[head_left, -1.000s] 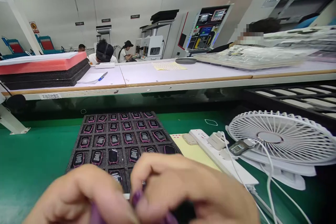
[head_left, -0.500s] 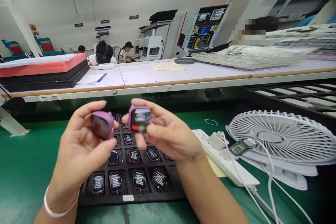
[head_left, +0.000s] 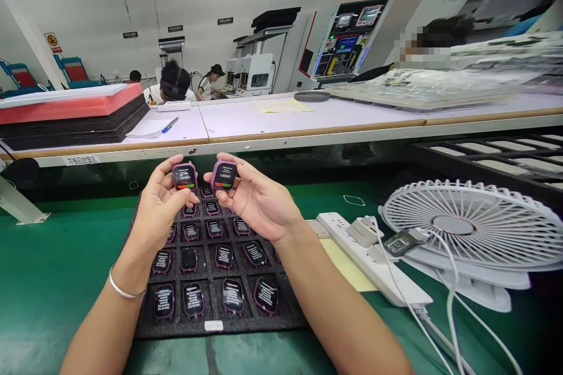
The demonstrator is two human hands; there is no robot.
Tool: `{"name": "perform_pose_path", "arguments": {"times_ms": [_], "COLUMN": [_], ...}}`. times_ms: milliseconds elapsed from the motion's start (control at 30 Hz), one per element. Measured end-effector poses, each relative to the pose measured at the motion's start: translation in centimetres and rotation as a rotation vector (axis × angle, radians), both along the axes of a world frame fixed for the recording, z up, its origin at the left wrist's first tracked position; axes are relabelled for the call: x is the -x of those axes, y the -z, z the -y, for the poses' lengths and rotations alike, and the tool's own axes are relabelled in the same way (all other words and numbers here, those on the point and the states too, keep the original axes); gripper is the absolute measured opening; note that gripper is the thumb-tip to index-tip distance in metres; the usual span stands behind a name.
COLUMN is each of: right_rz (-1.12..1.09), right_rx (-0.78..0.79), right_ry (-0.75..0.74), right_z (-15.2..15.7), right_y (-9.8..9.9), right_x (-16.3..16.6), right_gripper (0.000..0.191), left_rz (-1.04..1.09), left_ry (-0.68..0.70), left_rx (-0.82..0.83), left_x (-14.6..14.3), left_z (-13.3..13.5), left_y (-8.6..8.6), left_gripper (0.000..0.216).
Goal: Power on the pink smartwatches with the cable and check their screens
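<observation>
Between the thumb and fingers of my left hand (head_left: 160,205) is a purple smartwatch body (head_left: 185,176) without a strap, its screen lit with text and a coloured bar. My right hand (head_left: 259,199) grips a second purple smartwatch (head_left: 224,176) by its edges, showing a similar screen. The two watches are side by side and apart, both faces toward me. Below them lies a black foam tray (head_left: 214,326) with several more purple watches in its compartments, most with white text lit. One watch (head_left: 189,259) in the tray has a dark screen. My hands cover part of the tray's far rows.
Right of the tray are a white power strip (head_left: 352,246) with plugs and cables, and a white fan (head_left: 453,225). A raised shelf (head_left: 264,129) crosses behind, bearing stacked foam sheets (head_left: 65,117) and plastic trays (head_left: 409,91). Co-workers sit beyond it.
Both hands have moved away from me, up over the tray's far end. The left watch has turned from a tilted, dark-looking face to a lit screen facing me. More of the tray shows.
</observation>
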State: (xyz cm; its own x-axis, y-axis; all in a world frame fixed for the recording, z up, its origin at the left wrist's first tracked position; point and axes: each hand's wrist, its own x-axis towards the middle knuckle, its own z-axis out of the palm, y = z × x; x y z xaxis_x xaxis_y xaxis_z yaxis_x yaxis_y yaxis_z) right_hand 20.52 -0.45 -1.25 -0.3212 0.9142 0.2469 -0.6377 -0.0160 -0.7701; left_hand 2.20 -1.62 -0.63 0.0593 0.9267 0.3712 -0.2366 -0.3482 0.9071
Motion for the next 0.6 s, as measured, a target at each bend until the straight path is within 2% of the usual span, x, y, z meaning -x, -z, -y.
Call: {"name": "perform_pose_path", "arguments": {"times_ms": [267,367,600], "right_rz": [0.013,0.033,0.092], "right_rx": [0.043,0.023,-0.057], "right_ry": [-0.03,-0.02,0.038], "right_z": [-0.49,-0.48,-0.26], "right_y": [0.49,0.54,0.48], "right_x": [0.22,0.26,0.25], "right_gripper": [0.02,0.019,0.022], "left_rz": [0.213,0.204,0.122], "left_ry": [0.099,0.085,0.066], "left_rx": [0.266,0.26,0.13], "left_x": [0.21,0.16,0.02], "left_z": [-0.01,-0.04,0.11], "left_y": [-0.85,-0.78,-0.21], "left_gripper": [0.058,0.055,0.063]}}
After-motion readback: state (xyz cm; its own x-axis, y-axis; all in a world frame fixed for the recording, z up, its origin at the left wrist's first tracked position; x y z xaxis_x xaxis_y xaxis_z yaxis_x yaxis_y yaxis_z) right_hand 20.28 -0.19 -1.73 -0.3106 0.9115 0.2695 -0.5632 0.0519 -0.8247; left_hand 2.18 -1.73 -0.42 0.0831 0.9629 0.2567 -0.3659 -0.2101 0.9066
